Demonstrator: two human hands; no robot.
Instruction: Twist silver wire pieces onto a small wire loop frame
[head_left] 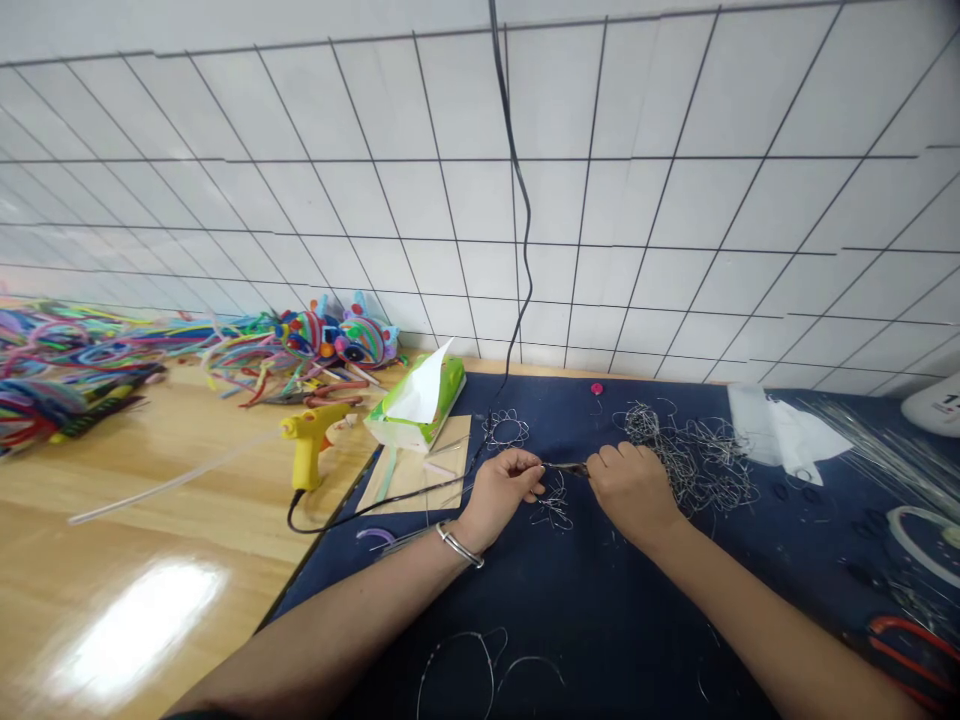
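Observation:
My left hand [504,492], with a silver bangle on the wrist, pinches a thin metal wire at its fingertips. My right hand [631,492] is closed around a pair of pliers [571,468], whose dark jaws point left and meet the wire by my left fingers. Just beneath them lies a small bunch of bent wires [553,514]; whether it joins the held wire I cannot tell. Behind my left hand rests a wire ring with looped petals [507,430]. To the right of my right hand spreads a large tangle of wire pieces [705,465].
A yellow glue gun [309,450] stands on the wooden table at left, its black cord crossing toward my left wrist. Behind it are a green tissue pack [442,400] and colourful pipe cleaners [67,340]. Red-handled scissors [911,650] lie front right; curved wires [480,665] lie in front.

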